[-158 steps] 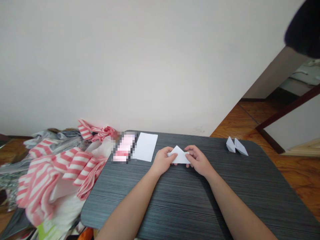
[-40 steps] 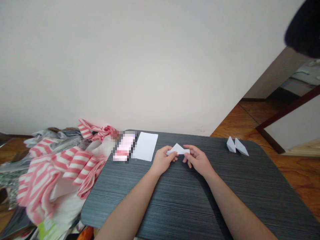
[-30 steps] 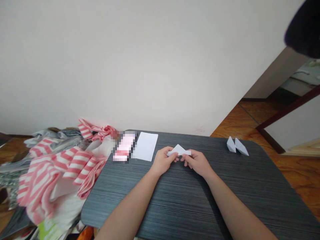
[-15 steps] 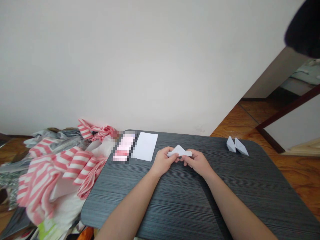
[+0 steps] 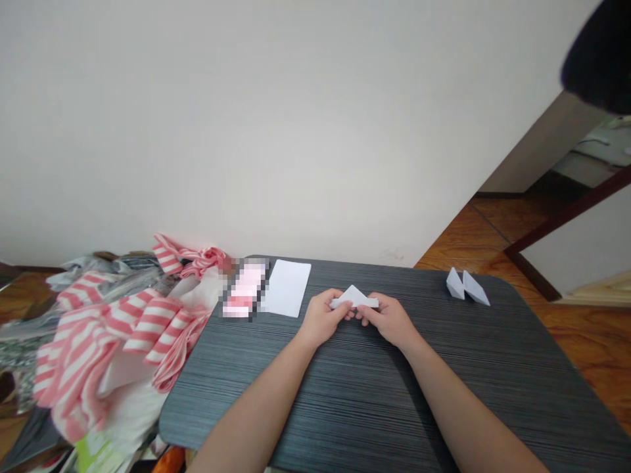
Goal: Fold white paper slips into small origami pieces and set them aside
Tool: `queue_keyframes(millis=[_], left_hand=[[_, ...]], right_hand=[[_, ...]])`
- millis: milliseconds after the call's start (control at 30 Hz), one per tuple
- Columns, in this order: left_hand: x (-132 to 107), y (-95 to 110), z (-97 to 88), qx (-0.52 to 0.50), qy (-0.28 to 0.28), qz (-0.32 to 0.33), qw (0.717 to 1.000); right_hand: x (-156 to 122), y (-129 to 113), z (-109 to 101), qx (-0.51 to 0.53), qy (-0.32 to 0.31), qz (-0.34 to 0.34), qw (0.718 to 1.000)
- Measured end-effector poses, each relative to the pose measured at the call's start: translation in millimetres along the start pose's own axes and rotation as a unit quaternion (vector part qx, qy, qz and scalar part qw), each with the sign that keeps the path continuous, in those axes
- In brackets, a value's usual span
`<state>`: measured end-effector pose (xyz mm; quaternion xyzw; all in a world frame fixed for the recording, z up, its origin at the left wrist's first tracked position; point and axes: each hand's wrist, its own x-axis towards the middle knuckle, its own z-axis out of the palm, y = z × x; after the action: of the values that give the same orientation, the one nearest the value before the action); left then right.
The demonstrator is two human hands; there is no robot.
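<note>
- Well, the biggest thing before me is the white wall (image 5: 296, 118), with a wooden floor (image 5: 582, 374) showing to the right, and a dark blurred shape (image 5: 599, 56) hanging into the top right corner.
- My forearms rest over the dark grey table (image 5: 493, 374), which has a fine streaked grain.
- Off the table's far left corner, a heap of pink-striped bags (image 5: 113, 341) spills up against its edge, well apart from my hands.
- On the table's far side, left of my hands, a white sheet (image 5: 287, 288) lies flat, and just beside it sits a pink item (image 5: 245, 289), too blurred to name.
- Toward the far right of the table, two folded paper pieces (image 5: 467, 286) stand side by side, touching, well away from my right hand.
- The folded paper triangle (image 5: 353, 299) is between my hands, near the middle of the table's far half; I can't tell if it touches the surface.
- Its long folded edge runs left to right across my view, and its peak points away from me, toward the wall.
- My left hand (image 5: 323, 318) and right hand (image 5: 389, 320) are close together, each pinching one end of that triangle, and my fingers nearly meet beneath it.
</note>
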<state>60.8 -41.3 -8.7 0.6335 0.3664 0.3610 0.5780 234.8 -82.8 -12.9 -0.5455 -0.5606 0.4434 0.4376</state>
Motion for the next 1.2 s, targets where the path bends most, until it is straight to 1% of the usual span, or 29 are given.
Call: queue_keyframes(millis=[200,400,533,733,1000,1200], left_hand=[[-0.3,1.4,-0.7,-0.003,0.005,0.001,1.0],[1.4,-1.2,-1.7,-0.021,0.024,-0.007,0.999],[1.7,-2.1,-2.0,-0.022,0.024,-0.006,0.999],[2.6,-1.7,-1.5,-0.049,0.037,-0.003,0.998],[3.7,-5.0,-2.1,-0.05,0.034,-0.008,0.998],[2.5,-4.8,-1.4,-0.05,0.013,-0.016,0.999]], right_hand=[[-0.3,-0.3,0.1,0.011,-0.008,0.007,1.0],[-1.2,0.3,-4.4,0.031,0.001,0.018,0.999],[-0.7,1.0,-5.0,0.033,-0.004,0.023,0.999],[-0.2,1.9,-5.8,0.036,0.015,0.035,0.999],[0.9,7.1,-6.0,0.078,0.004,0.037,0.996],[0.3,2.7,-5.9,0.041,-0.02,0.018,0.999]])
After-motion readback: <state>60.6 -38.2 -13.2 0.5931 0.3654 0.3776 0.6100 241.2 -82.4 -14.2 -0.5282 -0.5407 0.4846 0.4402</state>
